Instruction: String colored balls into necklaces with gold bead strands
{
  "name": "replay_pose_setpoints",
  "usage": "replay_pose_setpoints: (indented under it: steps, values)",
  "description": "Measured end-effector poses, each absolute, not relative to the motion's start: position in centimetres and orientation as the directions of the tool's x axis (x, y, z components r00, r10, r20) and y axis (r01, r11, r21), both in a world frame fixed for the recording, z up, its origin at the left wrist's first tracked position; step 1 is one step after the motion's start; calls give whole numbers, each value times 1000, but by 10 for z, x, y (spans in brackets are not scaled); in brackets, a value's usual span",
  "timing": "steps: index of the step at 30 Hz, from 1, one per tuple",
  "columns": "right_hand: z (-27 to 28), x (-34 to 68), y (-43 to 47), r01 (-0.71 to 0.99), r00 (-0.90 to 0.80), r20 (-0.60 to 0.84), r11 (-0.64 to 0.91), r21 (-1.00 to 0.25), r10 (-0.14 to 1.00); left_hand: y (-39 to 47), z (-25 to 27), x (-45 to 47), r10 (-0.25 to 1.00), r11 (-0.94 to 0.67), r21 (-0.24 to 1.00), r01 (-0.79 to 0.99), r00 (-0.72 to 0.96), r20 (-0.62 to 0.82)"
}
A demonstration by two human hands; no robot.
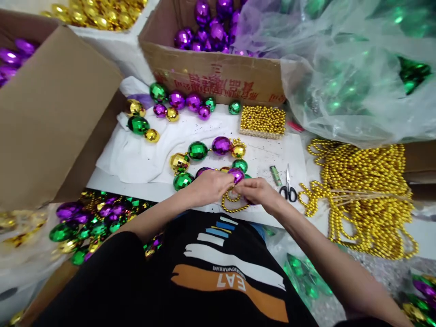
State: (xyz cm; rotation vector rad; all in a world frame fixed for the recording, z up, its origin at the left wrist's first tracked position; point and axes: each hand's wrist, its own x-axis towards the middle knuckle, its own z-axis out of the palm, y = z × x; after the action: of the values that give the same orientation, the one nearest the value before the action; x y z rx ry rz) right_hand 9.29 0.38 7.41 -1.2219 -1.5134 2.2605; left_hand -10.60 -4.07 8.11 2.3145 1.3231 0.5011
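Note:
At the front of the white table, my left hand (214, 185) and my right hand (255, 188) meet fingertip to fingertip over a strand of small gold beads (235, 210). Both are closed in a pinch, and the strand seems to run up into their fingers; the exact grip is hidden. A purple faceted ball (235, 174) sits right at the fingertips. Beyond the hands, a loop of big shiny balls lies on the table, among them a green ball (198, 151), a purple ball (221, 145) and a gold ball (179, 162). My left wrist partly covers the loop.
Scissors (289, 188) and a small green item (275, 175) lie to the right. A tray of gold beads (262, 121) stands behind. Gold bead strands (368, 195) are heaped at right. Cardboard boxes (218, 75) and a plastic bag (340, 100) border the table.

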Motion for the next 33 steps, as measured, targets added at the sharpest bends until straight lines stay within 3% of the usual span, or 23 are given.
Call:
replay_pose_setpoints:
  steps: [2, 4, 7, 9, 13, 17, 22, 26, 30, 33]
  values:
    - [99, 93, 4, 230, -650, -524, -516, -825, 550, -51, 109, -110, 868, -495, 467, 733, 441, 228]
    - [113, 95, 1, 238, -607, -478, -428, -872, 635, -61, 124, -111, 872, -487, 438, 755, 392, 295]
    - [103, 102, -2, 325, -547, -429, -290, -900, 719, -66, 104, -104, 866, -499, 463, 733, 434, 248]
    - [83, 105, -1, 421, -521, -427, -213, -882, 739, -65, 72, -97, 869, -472, 505, 722, 477, 130]
    - [58, 105, 2, 562, -530, -392, -34, -826, 752, -63, 26, -88, 910, -360, 584, 728, 413, 46]
    - [70, 103, 2, 621, -569, -271, 189, -761, 776, -61, 34, -89, 933, -276, 663, 696, 361, 10]
    - [70, 100, -3, 628, -653, -74, 484, -610, 754, -57, 34, -97, 945, -95, 876, 472, 320, -71]
    - [62, 95, -9, 606, -712, -97, 538, -586, 696, -58, 22, -103, 914, 114, 944, 308, 340, -221]
    - [67, 93, -14, 598, -711, -121, 507, -621, 692, -59, 26, -109, 867, 183, 975, 129, 447, -221]
    - [61, 96, -17, 616, -699, -117, 510, -600, 706, -60, 30, -110, 894, 148, 961, 234, 385, -231]
